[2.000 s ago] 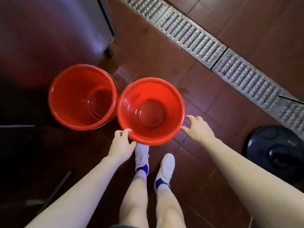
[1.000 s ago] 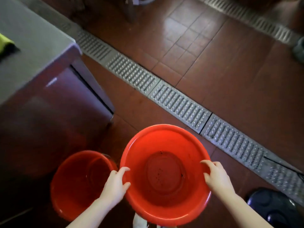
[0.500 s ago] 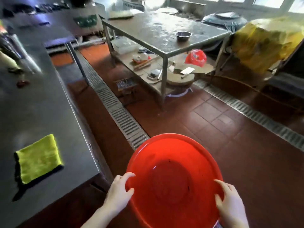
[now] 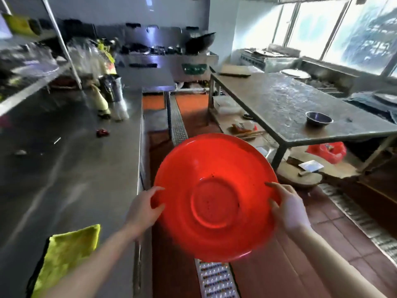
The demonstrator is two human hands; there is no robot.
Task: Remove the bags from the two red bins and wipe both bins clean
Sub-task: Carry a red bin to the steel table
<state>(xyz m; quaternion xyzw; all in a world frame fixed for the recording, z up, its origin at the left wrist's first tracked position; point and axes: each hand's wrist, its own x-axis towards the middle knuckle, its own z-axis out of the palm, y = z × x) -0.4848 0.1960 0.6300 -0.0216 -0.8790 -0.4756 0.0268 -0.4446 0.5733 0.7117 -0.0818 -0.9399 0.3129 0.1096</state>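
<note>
Red bin (image 4: 214,196), now lifted off the floor (image 4: 335,239), left hand (image 4: 142,209) and right hand (image 4: 289,208) gripping its rim; blurred specks (image 4: 212,174) inside, probably dirt, so wiping remains.

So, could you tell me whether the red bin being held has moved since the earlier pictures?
Yes: the red bin has risen off the floor to the level of the steel counter beside it.
</note>
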